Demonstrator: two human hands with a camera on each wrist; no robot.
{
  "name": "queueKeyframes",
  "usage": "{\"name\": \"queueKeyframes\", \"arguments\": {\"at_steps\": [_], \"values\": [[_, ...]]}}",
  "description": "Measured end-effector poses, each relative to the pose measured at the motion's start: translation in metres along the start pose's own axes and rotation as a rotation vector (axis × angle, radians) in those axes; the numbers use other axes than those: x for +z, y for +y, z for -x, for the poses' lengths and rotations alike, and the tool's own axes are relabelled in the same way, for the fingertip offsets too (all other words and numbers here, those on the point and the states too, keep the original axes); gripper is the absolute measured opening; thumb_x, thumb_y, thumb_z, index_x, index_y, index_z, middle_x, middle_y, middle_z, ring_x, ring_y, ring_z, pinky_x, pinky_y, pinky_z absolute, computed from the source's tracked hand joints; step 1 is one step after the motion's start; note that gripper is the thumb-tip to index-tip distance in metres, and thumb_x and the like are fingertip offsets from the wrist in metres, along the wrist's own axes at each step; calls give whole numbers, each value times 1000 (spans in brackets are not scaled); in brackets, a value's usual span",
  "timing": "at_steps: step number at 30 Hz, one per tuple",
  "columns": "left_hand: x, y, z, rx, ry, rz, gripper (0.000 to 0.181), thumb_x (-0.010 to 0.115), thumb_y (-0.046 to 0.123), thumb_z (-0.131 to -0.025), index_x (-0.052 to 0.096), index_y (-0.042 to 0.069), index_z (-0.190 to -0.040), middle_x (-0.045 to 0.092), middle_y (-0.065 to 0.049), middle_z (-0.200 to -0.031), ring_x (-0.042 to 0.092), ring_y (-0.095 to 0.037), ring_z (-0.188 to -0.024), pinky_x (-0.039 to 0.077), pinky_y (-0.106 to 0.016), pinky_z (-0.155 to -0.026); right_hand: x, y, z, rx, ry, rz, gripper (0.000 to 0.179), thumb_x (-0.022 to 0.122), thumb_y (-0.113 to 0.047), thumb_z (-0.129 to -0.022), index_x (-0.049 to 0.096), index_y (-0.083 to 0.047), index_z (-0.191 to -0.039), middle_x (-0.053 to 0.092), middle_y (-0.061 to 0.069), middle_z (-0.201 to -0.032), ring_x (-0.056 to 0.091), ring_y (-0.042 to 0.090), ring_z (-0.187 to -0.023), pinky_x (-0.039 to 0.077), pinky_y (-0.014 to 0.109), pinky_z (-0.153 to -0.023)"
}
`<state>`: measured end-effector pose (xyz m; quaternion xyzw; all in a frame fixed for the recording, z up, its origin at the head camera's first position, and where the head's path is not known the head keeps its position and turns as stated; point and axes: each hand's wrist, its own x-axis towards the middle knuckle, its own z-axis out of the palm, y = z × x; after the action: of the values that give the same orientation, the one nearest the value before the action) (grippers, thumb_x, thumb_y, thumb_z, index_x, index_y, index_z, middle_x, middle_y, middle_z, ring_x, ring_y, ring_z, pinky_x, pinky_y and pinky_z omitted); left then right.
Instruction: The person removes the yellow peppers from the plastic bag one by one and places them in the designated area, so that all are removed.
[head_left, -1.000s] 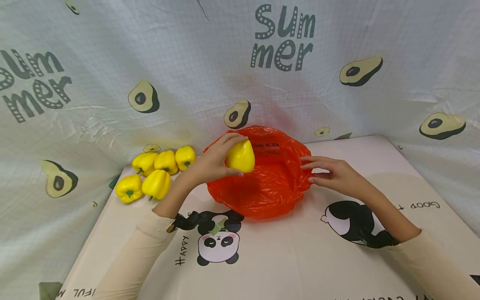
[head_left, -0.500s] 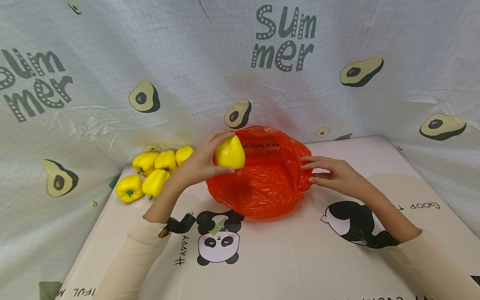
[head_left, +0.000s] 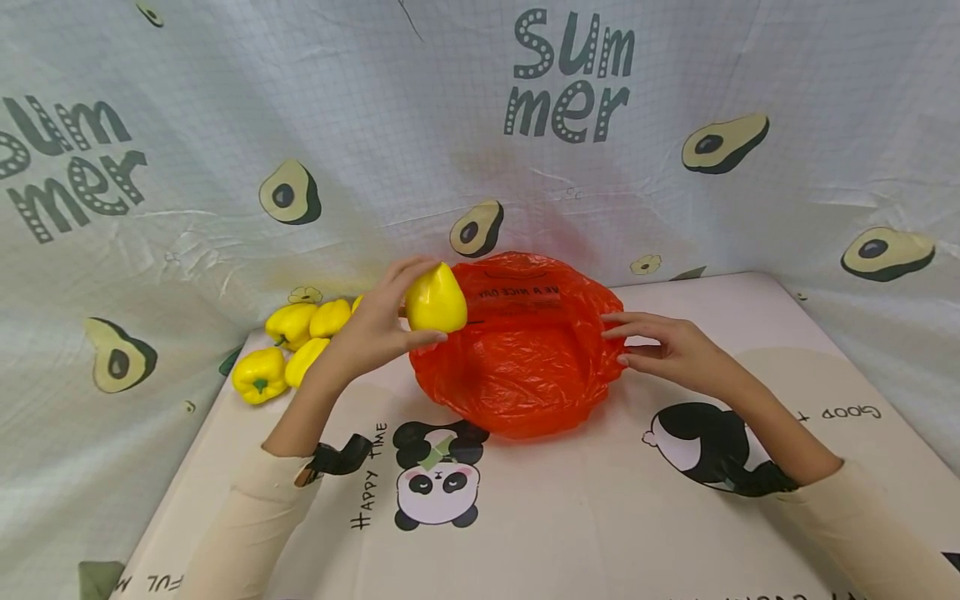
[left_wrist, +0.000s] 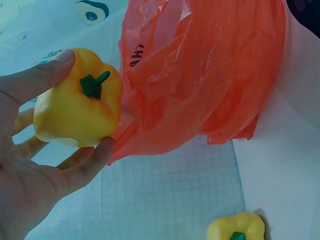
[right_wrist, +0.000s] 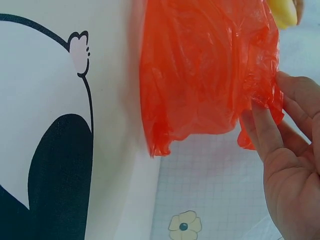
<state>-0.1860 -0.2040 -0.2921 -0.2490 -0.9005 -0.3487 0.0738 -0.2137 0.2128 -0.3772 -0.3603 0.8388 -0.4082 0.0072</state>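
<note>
My left hand (head_left: 378,312) grips a yellow bell pepper (head_left: 437,300) between thumb and fingers, at the left rim of an open red plastic bag (head_left: 525,367). In the left wrist view the pepper's green stem (left_wrist: 94,85) faces the camera, and the bag hangs just beside it. At the bag's right rim, my right hand (head_left: 671,350) holds the plastic with its fingertips. From the right wrist view, red film lies between the thumb and fingers. Inside the bag, only red folds show.
Several more yellow bell peppers (head_left: 258,375) lie on the table's left back corner, partly behind the left hand. A wall of white printed cloth (head_left: 397,125) rises right behind the bag. The tabletop (head_left: 555,517) carries printed pandas and lettering.
The left hand has moved leftward and slightly up with the bell pepper, from over the bag's mouth to its left rim. The right hand and the bag have stayed in place.
</note>
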Motion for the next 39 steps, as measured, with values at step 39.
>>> {"name": "queueKeyframes", "arguments": {"at_steps": [39], "values": [[-18, -28, 40, -128, 315, 40, 91, 88, 9, -79, 39, 19, -155, 33, -7, -157, 44, -30, -132, 51, -57, -100, 0, -4, 0, -7, 3, 4, 40, 75, -1, -90, 69, -8, -128, 58, 15, -144, 53, 36, -131, 56, 27, -91]]}}
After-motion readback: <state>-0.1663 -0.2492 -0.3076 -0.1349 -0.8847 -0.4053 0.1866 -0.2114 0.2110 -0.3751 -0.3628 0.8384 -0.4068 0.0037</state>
